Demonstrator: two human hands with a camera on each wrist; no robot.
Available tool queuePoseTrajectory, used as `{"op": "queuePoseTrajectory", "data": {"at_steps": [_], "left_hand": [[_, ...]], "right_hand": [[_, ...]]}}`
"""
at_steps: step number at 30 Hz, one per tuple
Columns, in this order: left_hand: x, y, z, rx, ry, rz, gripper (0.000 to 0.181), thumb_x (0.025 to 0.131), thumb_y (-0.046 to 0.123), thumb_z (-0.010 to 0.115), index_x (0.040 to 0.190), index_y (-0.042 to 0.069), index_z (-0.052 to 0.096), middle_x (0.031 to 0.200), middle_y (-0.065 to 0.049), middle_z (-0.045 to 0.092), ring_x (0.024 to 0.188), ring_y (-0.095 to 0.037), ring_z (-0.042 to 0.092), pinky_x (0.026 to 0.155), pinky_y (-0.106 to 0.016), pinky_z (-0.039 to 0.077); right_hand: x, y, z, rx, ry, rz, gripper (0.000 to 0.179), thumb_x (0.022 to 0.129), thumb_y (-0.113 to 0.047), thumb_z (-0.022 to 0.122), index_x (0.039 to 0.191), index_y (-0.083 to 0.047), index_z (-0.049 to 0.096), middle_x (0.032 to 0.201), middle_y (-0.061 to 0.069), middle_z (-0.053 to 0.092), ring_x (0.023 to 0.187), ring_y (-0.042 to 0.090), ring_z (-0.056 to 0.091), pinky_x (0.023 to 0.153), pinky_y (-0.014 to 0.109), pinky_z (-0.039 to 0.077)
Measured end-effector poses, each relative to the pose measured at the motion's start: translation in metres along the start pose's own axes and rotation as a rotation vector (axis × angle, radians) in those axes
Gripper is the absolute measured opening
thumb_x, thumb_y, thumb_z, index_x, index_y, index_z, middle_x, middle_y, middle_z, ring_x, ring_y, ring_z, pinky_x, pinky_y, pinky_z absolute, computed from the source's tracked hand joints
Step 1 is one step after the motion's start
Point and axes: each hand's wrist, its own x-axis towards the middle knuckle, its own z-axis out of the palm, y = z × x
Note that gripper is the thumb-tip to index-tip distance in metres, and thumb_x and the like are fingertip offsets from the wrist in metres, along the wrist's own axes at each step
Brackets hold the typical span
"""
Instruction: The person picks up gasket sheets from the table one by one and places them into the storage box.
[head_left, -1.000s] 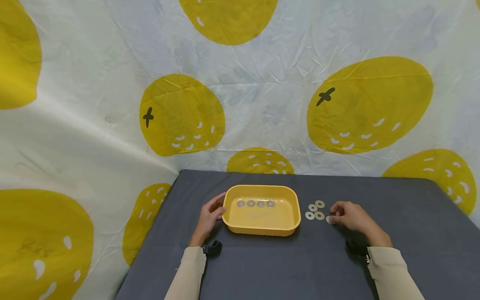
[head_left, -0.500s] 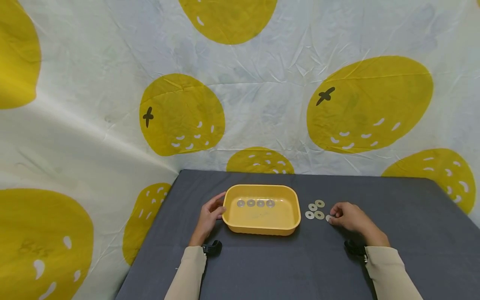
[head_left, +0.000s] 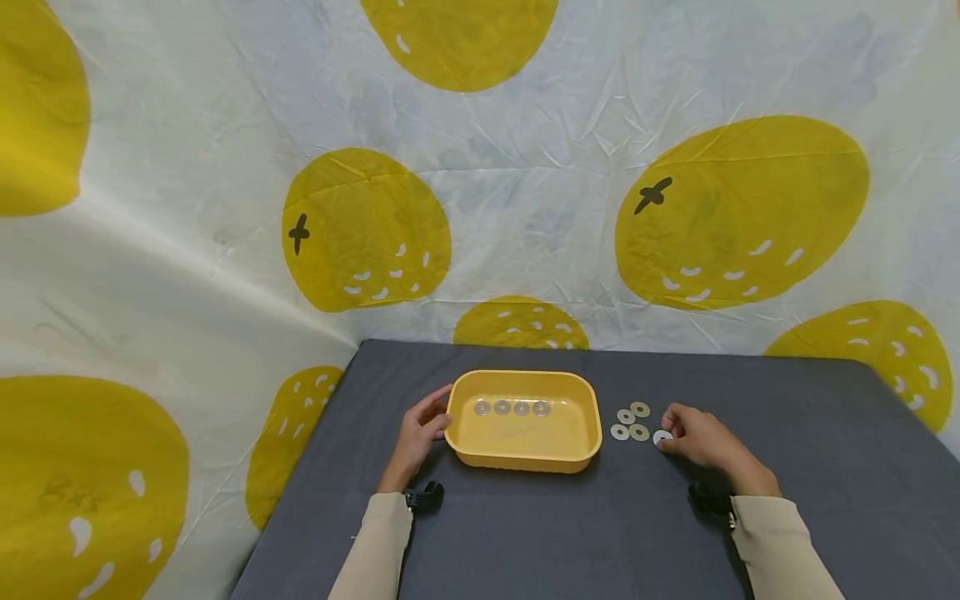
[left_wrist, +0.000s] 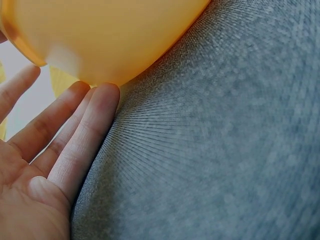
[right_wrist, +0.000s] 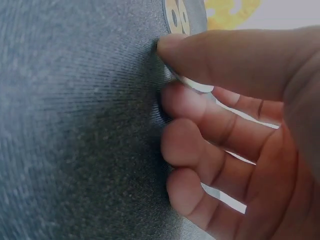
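Observation:
A yellow plastic tray [head_left: 525, 454] sits mid-table, with several flat metal washers [head_left: 521, 408] in a row inside it. My left hand [head_left: 416, 429] is at the tray's left end, its fairly straight fingers [left_wrist: 95, 120] touching the outer wall in the left wrist view. To the right of the tray, my right hand [head_left: 701, 437] pinches a washer [head_left: 662, 436] between thumb and forefinger. That washer shows tilted, edge-on, in the right wrist view, under the thumb [right_wrist: 225, 57]. The other fingers curl in against the cloth.
Several more loose washers [head_left: 630, 422] lie between the tray and my right hand. Dark grey cloth [head_left: 562, 533] covers the table. Behind and to the left hangs a white curtain [head_left: 525, 233] with a yellow fruit print.
The washer at my right fingertips now catches light and shows its tilted face. My right hand has shifted slightly left; the left hand and tray stay put.

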Motion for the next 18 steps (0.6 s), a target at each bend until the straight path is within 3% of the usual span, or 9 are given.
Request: {"op": "queuePoseTrajectory", "data": {"at_steps": [6, 13, 18], "left_hand": [[-0.001, 0.008, 0.000, 0.003, -0.029, -0.026, 0.053, 0.099, 0.004, 0.060, 0.151, 0.011, 0.052, 0.129, -0.030, 0.063, 0.104, -0.029, 0.068, 0.077, -0.028, 0.061], [-0.013, 0.035, 0.001, -0.010, -0.059, -0.015, 0.054, 0.098, 0.002, 0.060, 0.151, 0.004, 0.050, 0.130, -0.035, 0.060, 0.110, -0.044, 0.065, 0.077, -0.027, 0.061], [-0.005, 0.015, -0.001, -0.017, -0.056, -0.023, 0.055, 0.099, 0.002, 0.059, 0.153, 0.006, 0.048, 0.133, -0.034, 0.059, 0.116, -0.051, 0.061, 0.077, -0.028, 0.061]], "right_hand": [[-0.002, -0.002, 0.000, 0.060, -0.043, -0.041, 0.018, 0.092, -0.014, 0.073, 0.105, -0.004, 0.068, 0.070, -0.001, 0.055, 0.061, 0.015, 0.050, 0.058, 0.030, 0.039], [-0.002, -0.003, 0.000, 0.087, -0.011, -0.043, 0.023, 0.089, -0.008, 0.076, 0.109, 0.001, 0.070, 0.066, 0.000, 0.057, 0.057, 0.014, 0.052, 0.055, 0.028, 0.041], [0.000, -0.001, 0.001, 0.086, 0.032, -0.068, 0.032, 0.083, -0.004, 0.079, 0.113, 0.001, 0.068, 0.072, 0.000, 0.056, 0.061, 0.011, 0.047, 0.056, 0.026, 0.038]]}}
